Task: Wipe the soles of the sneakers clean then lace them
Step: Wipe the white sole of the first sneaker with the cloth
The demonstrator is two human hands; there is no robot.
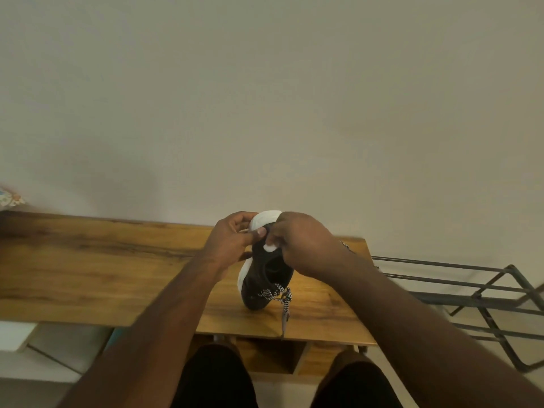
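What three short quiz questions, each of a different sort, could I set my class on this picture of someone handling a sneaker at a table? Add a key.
1. True or false: the sneaker stands on the wooden table.
2. Which hand's thumb presses the white sole near the heel: A left hand, B right hand?
3. Fill in: the checkered lace hangs over the table's ____ edge.

Key: 1 true, toe end down on the table. 2 A. 3 near. The right hand pinches something small and white; what it is cannot be told.
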